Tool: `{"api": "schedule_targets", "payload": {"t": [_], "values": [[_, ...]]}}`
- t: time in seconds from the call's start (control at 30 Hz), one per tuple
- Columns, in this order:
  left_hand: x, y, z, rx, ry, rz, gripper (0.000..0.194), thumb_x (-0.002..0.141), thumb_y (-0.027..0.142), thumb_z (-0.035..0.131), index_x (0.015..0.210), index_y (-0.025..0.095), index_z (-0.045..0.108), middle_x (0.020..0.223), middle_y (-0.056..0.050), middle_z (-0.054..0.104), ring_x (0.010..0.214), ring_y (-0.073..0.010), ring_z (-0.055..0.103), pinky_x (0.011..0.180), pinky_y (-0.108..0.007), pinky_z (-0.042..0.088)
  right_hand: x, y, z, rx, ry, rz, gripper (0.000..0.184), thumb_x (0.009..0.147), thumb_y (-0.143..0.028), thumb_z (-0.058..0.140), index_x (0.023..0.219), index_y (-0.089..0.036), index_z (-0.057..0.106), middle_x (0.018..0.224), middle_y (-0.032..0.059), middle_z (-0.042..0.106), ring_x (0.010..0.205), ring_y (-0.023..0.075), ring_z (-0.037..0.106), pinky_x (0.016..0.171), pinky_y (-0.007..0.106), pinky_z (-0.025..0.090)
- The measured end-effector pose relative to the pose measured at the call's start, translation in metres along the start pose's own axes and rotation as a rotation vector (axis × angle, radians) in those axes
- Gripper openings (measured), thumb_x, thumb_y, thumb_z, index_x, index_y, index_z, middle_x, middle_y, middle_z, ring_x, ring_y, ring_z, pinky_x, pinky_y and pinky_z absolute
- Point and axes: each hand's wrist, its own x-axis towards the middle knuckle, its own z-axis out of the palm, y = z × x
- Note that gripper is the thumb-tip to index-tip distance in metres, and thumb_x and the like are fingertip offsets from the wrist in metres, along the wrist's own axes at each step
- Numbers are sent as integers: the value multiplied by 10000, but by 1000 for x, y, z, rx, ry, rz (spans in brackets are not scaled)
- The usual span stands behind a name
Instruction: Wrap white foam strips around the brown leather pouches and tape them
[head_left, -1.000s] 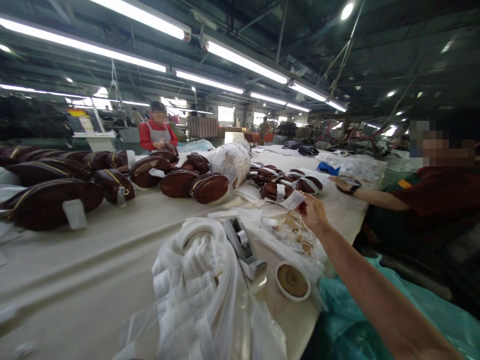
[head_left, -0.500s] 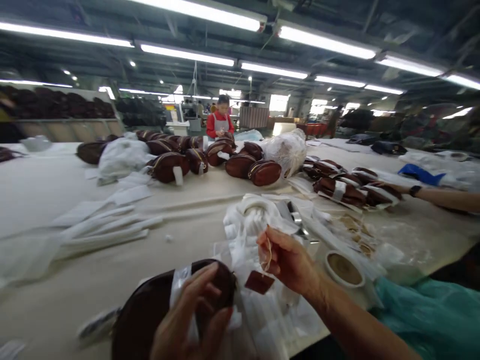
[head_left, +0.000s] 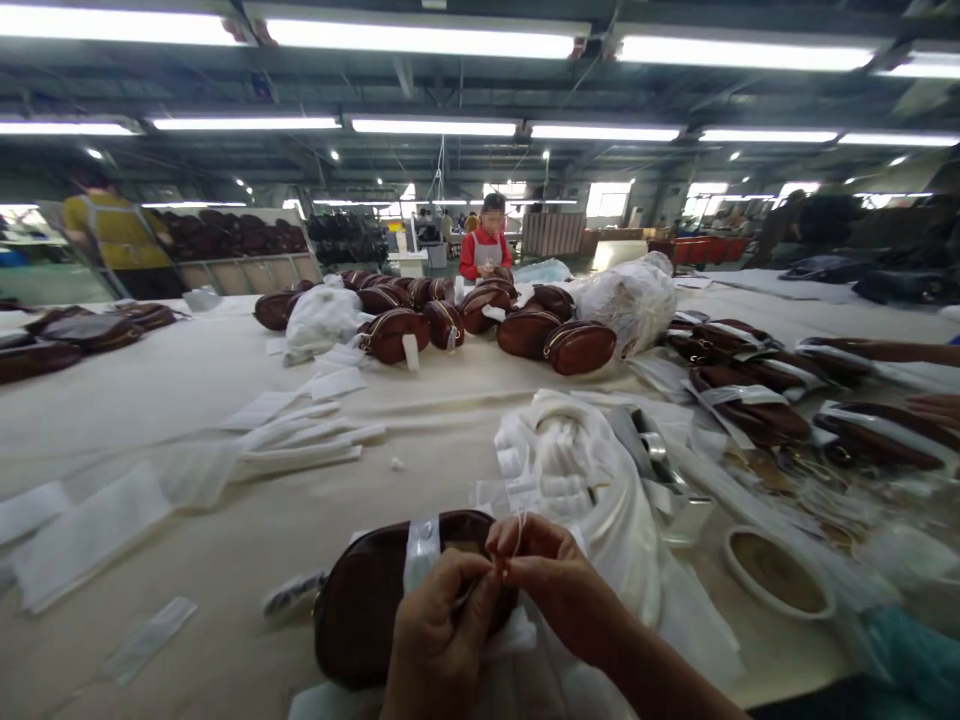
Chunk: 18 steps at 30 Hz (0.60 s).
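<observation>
"What did the right hand [head_left: 566,590] hold?"
"A white cord [head_left: 520,528], pinched. The left hand [head_left: 439,620] pinched beside it, on what I couldn't tell."
"And the brown bag [head_left: 360,605]?"
"It lay just beyond the left hand, partly hidden."

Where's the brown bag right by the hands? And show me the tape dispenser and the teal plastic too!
Brown bag [head_left: 364,602]: head view, on its broad dark side.
Tape dispenser [head_left: 660,474]: head view, on its grey body.
Teal plastic [head_left: 913,648]: head view, on its crumpled surface.
</observation>
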Motion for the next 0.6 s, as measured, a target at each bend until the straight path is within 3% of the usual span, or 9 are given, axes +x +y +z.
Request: {"api": "schedule_targets", "payload": {"t": [0.2, 0.3, 0.37, 0.6], "values": [[2, 5, -4, 32, 90, -180, 286, 746, 442, 626, 684, 163, 618, 552, 24, 499, 515, -100, 439, 496, -185, 349, 4, 11, 1, 76, 64, -1, 152, 567, -158, 783, 648, -179, 656, 691, -15, 615, 619, 93, 540, 623, 222, 445], [5, 1, -8, 2, 123, -157, 292, 739, 447, 645, 702, 158, 620, 574, 16, 519, 547, -103, 463, 531, -185, 375, 5, 13, -4, 115, 69, 27, 134, 560, -135, 754, 641, -182, 659, 657, -17, 595, 583, 94, 520, 571, 220, 427], [8, 0, -9, -51, 101, -148, 286, 729, 432, 666, 735, 149, 628, 576, 6, 535, 559, -108, 478, 550, -187, 390, 6, 14, -7, 128, 93, 31, 128, 534, -114, 728, 624, -177, 662, 632, -18, 579, 567, 92, 496, 551, 216, 407], [8, -1, -13, -291, 13, -369, 407, 646, 496, 743, 755, 124, 618, 482, -9, 523, 459, -100, 453, 444, -174, 368, 4, 23, -15, 39, 200, -26, 97, 486, -120, 654, 570, -167, 654, 574, -22, 568, 542, 84, 446, 527, 201, 334]]}}
